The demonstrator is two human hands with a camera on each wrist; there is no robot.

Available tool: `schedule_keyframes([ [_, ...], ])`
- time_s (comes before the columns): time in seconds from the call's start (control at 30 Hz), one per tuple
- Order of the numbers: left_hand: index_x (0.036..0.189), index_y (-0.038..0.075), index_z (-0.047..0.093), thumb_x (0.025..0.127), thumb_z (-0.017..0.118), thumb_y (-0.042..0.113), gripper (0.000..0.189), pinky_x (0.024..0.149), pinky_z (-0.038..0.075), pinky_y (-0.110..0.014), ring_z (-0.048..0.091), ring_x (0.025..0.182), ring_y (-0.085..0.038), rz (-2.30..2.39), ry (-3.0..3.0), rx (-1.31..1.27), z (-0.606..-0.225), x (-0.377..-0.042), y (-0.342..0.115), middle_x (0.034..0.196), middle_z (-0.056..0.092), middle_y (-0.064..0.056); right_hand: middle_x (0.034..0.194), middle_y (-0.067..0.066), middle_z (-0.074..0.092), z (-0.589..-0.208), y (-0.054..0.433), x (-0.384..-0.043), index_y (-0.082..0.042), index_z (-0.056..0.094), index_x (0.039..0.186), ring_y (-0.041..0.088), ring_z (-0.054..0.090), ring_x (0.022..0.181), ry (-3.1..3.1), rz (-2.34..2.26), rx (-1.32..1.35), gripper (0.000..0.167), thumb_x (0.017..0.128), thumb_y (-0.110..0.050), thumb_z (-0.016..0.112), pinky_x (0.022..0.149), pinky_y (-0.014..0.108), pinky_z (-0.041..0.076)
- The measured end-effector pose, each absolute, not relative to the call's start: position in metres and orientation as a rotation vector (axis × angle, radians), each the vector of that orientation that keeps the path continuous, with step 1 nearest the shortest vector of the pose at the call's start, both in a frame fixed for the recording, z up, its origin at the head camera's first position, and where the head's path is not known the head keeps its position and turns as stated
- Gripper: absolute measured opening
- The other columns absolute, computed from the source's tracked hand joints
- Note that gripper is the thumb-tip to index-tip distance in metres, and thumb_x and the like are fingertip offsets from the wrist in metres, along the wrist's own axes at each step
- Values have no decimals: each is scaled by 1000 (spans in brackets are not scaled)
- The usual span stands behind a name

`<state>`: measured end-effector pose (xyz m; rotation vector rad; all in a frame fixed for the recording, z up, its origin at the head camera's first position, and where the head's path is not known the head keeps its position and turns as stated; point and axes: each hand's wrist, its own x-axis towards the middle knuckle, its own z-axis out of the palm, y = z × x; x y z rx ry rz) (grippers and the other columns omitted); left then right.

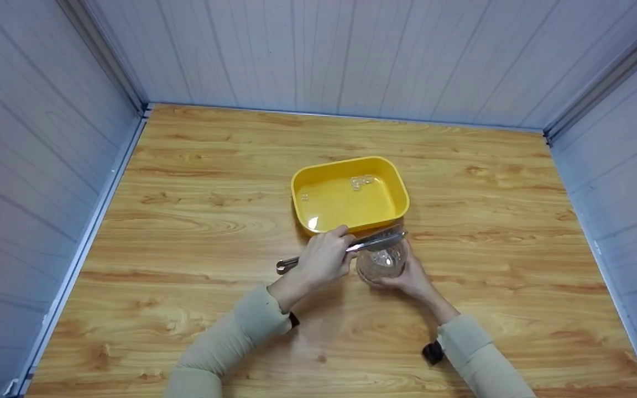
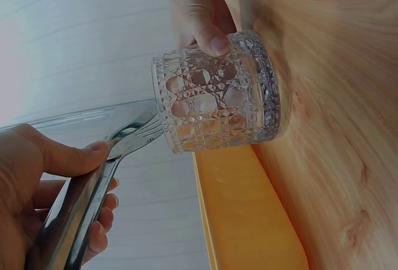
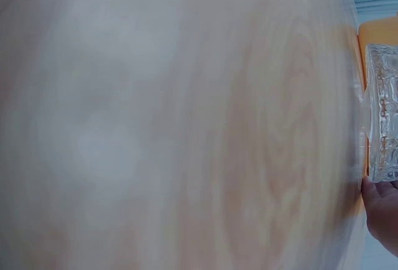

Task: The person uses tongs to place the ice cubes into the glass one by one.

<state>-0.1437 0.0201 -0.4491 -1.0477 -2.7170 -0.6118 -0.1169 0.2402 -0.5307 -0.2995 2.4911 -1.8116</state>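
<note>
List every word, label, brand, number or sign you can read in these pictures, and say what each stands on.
None: no text can be read in any view.
The yellow tub, patterned glass, metal tongs and wooden table show no lettering.
The black block by the right sleeve is too small to check.

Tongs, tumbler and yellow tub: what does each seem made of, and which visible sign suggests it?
Tongs: shiny metal, likely steel; bright, mirror-like reflections. Tumbler: patterned glass or clear plastic; see-through, glinting facets. Tub: smooth, probably plastic; even yellow colour, glossy highlight.
</note>
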Motion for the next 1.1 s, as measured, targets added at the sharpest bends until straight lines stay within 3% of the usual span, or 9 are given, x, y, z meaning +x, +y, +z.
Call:
schedule_keyframes([
  [0.33, 93, 3, 64, 74, 66, 21, 26, 53, 46, -31, 56, 65, -18, -611, -2708, -1045, -452, -144, 19, 81, 52, -3, 122, 22, 46, -531, 240, -116, 3, 28, 130, 30, 43, 112, 2515, -1778, -255, 91, 56, 1, 80, 98, 40, 28],
  [0.53, 88, 4, 63, 73, 64, 20, 22, 52, 46, -32, 55, 63, -18, -612, -2693, -1024, -452, -145, 17, 78, 50, -3, 125, 19, 44, -530, 240, -117, 1, 25, 133, 27, 42, 114, 2490, -1790, -266, 96, 55, -1, 81, 98, 38, 28],
  [0.67, 91, 4, 64, 76, 65, 24, 25, 52, 46, -33, 54, 64, -17, -627, -2717, -997, -451, -145, 16, 78, 49, -3, 125, 18, 44, -530, 240, -117, 0, 26, 133, 27, 42, 114, 2507, -1787, -275, 97, 54, -2, 82, 98, 38, 28],
  [1.1, 94, 1, 62, 75, 66, 28, 33, 56, 47, -32, 51, 66, -16, -646, -2716, -938, -453, -151, 8, 81, 49, -4, 126, 21, 42, -530, 240, -117, 1, 26, 133, 33, 39, 116, 2522, -1767, -256, 99, 53, -4, 83, 99, 40, 25],
])
